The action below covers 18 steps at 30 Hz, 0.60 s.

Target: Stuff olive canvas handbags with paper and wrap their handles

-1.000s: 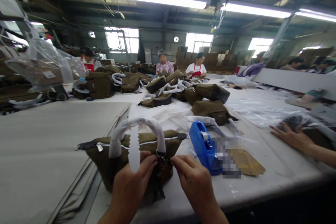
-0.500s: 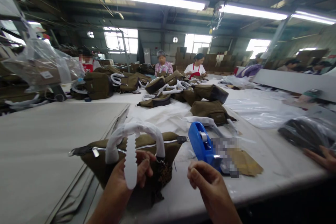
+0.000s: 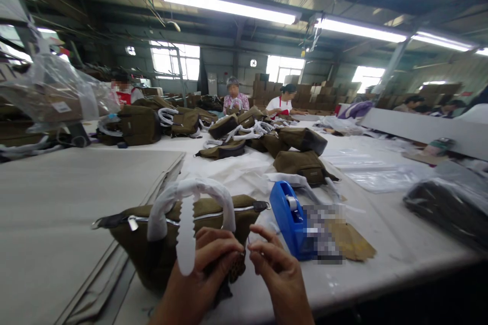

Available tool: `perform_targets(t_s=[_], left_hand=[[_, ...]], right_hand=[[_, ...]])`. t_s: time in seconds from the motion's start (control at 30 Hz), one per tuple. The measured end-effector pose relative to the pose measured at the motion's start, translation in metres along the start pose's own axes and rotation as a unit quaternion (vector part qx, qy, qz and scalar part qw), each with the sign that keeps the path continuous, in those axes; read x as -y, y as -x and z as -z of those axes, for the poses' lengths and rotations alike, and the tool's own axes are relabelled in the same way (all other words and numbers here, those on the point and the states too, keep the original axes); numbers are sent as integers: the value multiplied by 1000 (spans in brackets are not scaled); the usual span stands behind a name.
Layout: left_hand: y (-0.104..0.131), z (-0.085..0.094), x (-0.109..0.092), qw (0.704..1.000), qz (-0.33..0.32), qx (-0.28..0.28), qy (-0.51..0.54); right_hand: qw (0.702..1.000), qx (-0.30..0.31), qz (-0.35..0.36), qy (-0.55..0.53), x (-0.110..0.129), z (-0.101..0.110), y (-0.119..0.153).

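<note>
An olive handbag (image 3: 133, 254) with dark ends and a silver zip stands at the front of the table. Its handle (image 3: 156, 213) is wrapped in white, and a white serrated strip (image 3: 186, 238) hangs from it. At the bag's right side, my left hand (image 3: 209, 264) pinches near a brown patterned tag (image 3: 237, 268); what exactly lies between the fingertips is too small to tell. Facing it, my right hand (image 3: 274, 264) has thumb and fingers drawn together around something thin and hard to make out. A blue tape dispenser (image 3: 290, 218) is just beyond my right hand.
Brown paper (image 3: 353, 241) lies right of the dispenser. More olive bags (image 3: 301, 162) are piled further back. Flat sheets (image 3: 76, 203) cover the left side. A plastic-wrapped dark bundle (image 3: 438, 203) is at the right. Several people sit at the far side.
My right hand has moved left, up to the bag's side. My left hand has shifted right to the tag. The other person's hand at the right edge is gone from view.
</note>
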<state>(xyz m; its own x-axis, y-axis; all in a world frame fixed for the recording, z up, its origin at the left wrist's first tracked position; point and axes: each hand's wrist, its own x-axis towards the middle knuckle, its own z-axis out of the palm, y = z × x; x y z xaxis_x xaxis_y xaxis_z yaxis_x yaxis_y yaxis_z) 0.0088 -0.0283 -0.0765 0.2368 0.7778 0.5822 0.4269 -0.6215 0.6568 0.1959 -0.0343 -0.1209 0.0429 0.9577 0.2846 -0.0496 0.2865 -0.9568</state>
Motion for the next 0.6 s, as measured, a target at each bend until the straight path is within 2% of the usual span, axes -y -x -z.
perform_targets(t_s=[0.07,0.17,0.27,0.4,0.6], left_hand=[[1,-1,0,999,-18,-11,-43],[4,-1,2,995,-32,-14,-94],[7,-1,4,993,-37,-15,-115],[8,-3,6,998,-37,-27,-51],[9,-5,6,999,13,-30,26]], right_hand=[[999,-5,-29,-23,4,-5,3],[994,-49,-85,-58,11,-15,7],[991,-67,-91,-71,14,-20,8],[991,-70,-90,-65,11,-21,7],[997,-52,-51,-39,1,-18,6]])
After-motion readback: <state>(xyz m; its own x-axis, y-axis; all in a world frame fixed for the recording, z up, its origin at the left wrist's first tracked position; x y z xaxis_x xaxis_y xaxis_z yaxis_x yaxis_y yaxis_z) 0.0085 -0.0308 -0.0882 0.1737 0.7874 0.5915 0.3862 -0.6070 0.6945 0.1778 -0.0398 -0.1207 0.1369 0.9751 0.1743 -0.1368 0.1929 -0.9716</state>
